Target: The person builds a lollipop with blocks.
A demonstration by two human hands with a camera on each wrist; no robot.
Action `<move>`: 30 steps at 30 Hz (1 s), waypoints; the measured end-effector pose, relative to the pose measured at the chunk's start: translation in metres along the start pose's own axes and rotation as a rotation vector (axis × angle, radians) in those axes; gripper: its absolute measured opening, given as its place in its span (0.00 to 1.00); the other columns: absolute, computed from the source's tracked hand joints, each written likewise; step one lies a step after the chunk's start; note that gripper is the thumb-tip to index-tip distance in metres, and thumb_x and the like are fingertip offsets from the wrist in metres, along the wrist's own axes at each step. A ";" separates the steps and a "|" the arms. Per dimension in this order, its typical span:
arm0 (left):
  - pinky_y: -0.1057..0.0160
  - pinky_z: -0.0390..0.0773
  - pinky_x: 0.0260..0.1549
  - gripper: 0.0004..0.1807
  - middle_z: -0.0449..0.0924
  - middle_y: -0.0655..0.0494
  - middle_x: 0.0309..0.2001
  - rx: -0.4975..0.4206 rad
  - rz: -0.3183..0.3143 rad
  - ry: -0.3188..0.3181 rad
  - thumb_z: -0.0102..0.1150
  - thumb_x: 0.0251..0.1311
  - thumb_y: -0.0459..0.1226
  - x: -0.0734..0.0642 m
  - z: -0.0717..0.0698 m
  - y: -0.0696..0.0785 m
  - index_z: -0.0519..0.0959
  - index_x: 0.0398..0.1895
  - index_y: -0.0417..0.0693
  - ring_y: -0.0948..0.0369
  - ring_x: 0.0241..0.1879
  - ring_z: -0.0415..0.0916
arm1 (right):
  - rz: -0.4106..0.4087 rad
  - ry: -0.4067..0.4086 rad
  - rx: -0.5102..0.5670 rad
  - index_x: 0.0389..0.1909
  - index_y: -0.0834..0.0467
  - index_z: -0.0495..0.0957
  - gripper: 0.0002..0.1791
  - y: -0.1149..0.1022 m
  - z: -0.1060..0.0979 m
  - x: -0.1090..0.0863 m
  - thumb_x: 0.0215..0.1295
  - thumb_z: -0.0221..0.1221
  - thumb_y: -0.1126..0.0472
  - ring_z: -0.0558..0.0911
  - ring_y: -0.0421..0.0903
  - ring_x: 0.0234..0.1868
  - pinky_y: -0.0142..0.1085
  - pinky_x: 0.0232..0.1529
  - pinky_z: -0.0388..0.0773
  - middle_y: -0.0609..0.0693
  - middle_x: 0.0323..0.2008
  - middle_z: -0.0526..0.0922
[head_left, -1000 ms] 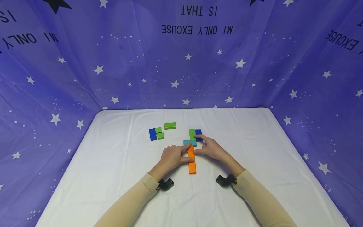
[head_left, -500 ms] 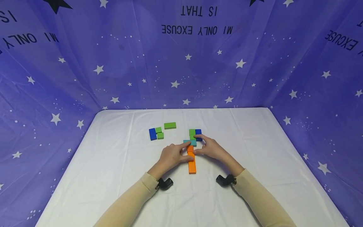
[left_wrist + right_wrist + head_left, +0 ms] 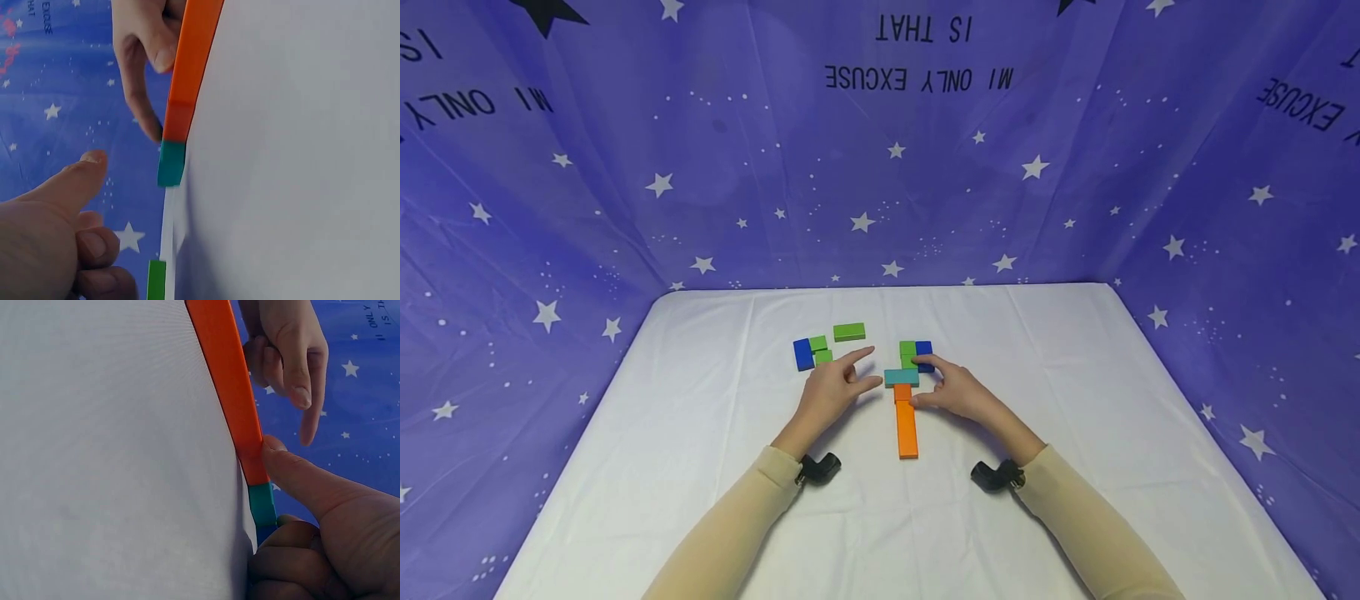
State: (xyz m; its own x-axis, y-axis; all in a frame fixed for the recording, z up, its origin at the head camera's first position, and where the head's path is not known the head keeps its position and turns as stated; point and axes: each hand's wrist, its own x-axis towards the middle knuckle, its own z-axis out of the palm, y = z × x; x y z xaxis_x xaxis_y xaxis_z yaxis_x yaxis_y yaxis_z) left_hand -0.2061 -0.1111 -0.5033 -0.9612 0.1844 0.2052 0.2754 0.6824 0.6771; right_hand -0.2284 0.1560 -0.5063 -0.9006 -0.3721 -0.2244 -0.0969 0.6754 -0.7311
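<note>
On the white cloth, a long orange block (image 3: 907,433) runs end to end with a small orange block (image 3: 902,393). A teal block (image 3: 901,378) lies crosswise at its far end. Beyond it two small green blocks (image 3: 907,347) sit beside a blue block (image 3: 924,346). My right hand (image 3: 958,391) touches this figure from the right: thumb at the orange blocks, index finger over the near green block and the blue one. My left hand (image 3: 831,389) hovers left of the teal block, thumb and index finger extended, holding nothing. Its other fingers (image 3: 94,244) are curled in.
To the left lie another blue block (image 3: 803,354) and two small green blocks (image 3: 818,342), the nearer partly hidden by my left hand. A longer green block (image 3: 849,332) lies farther back. Purple star-printed curtains (image 3: 880,183) enclose the table's back and sides.
My left hand has let go of the teal and orange blocks and moved left and away, toward the loose green blocks. The right hand has stayed in place.
</note>
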 end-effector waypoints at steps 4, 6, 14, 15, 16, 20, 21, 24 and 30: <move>0.66 0.63 0.22 0.30 0.72 0.61 0.19 -0.040 -0.035 0.031 0.75 0.62 0.51 0.004 -0.006 -0.008 0.83 0.68 0.55 0.64 0.18 0.65 | 0.003 0.009 -0.008 0.78 0.44 0.68 0.47 0.000 0.000 0.000 0.58 0.76 0.43 0.73 0.45 0.27 0.39 0.33 0.67 0.46 0.24 0.71; 0.66 0.63 0.22 0.30 0.72 0.61 0.19 -0.048 -0.053 0.040 0.76 0.62 0.50 0.005 -0.008 -0.013 0.83 0.67 0.54 0.64 0.18 0.64 | 0.003 0.011 -0.008 0.78 0.44 0.68 0.47 0.000 0.001 0.000 0.58 0.76 0.43 0.73 0.44 0.27 0.39 0.34 0.67 0.46 0.23 0.71; 0.65 0.63 0.22 0.28 0.69 0.62 0.18 -0.054 -0.115 0.049 0.76 0.62 0.49 0.006 -0.018 -0.025 0.85 0.65 0.56 0.65 0.18 0.61 | -0.002 0.002 -0.012 0.78 0.44 0.68 0.47 0.001 0.001 0.000 0.59 0.76 0.42 0.70 0.44 0.25 0.39 0.32 0.65 0.45 0.21 0.69; 0.64 0.63 0.22 0.28 0.69 0.62 0.18 -0.055 -0.117 0.047 0.76 0.62 0.48 0.006 -0.019 -0.027 0.85 0.65 0.55 0.65 0.18 0.60 | -0.002 0.003 -0.013 0.78 0.44 0.68 0.47 0.001 0.001 0.000 0.59 0.76 0.42 0.70 0.44 0.25 0.39 0.33 0.65 0.45 0.22 0.69; 0.64 0.62 0.22 0.28 0.68 0.62 0.18 -0.056 -0.119 0.046 0.76 0.62 0.48 0.007 -0.020 -0.028 0.85 0.65 0.54 0.65 0.18 0.60 | -0.004 0.005 -0.015 0.78 0.45 0.68 0.47 0.001 0.001 0.000 0.59 0.76 0.42 0.71 0.44 0.26 0.39 0.33 0.65 0.45 0.23 0.69; 0.63 0.63 0.23 0.25 0.68 0.62 0.18 -0.049 -0.137 0.038 0.75 0.62 0.47 0.009 -0.025 -0.034 0.86 0.62 0.52 0.64 0.19 0.60 | -0.006 0.009 -0.024 0.79 0.45 0.67 0.48 0.000 0.001 0.000 0.59 0.76 0.42 0.71 0.44 0.27 0.39 0.34 0.66 0.46 0.24 0.70; 0.63 0.63 0.23 0.25 0.69 0.62 0.18 -0.044 -0.146 0.036 0.75 0.62 0.48 0.009 -0.026 -0.035 0.86 0.61 0.52 0.64 0.19 0.61 | -0.005 0.009 -0.027 0.79 0.45 0.68 0.47 0.000 0.001 0.000 0.59 0.76 0.42 0.71 0.44 0.27 0.39 0.34 0.66 0.46 0.24 0.70; 0.63 0.65 0.24 0.23 0.70 0.63 0.18 -0.026 -0.180 0.028 0.75 0.62 0.48 0.010 -0.029 -0.040 0.87 0.59 0.54 0.64 0.19 0.63 | -0.004 0.009 -0.028 0.78 0.44 0.68 0.47 0.000 0.001 0.000 0.59 0.76 0.42 0.71 0.44 0.27 0.39 0.34 0.65 0.45 0.23 0.69; 0.63 0.65 0.23 0.23 0.71 0.63 0.19 0.003 -0.208 0.007 0.75 0.62 0.48 0.010 -0.036 -0.046 0.87 0.59 0.54 0.64 0.19 0.63 | -0.005 0.007 -0.028 0.78 0.43 0.68 0.47 -0.001 0.000 -0.001 0.58 0.76 0.42 0.71 0.44 0.28 0.39 0.34 0.64 0.45 0.23 0.68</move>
State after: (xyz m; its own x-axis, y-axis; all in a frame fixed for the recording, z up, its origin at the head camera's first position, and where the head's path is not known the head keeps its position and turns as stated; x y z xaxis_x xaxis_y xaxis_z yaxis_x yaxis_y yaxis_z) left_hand -0.2278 -0.1662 -0.5073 -0.9972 0.0344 0.0658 0.0708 0.7073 0.7033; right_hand -0.2271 0.1558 -0.5055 -0.9029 -0.3713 -0.2164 -0.1131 0.6910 -0.7139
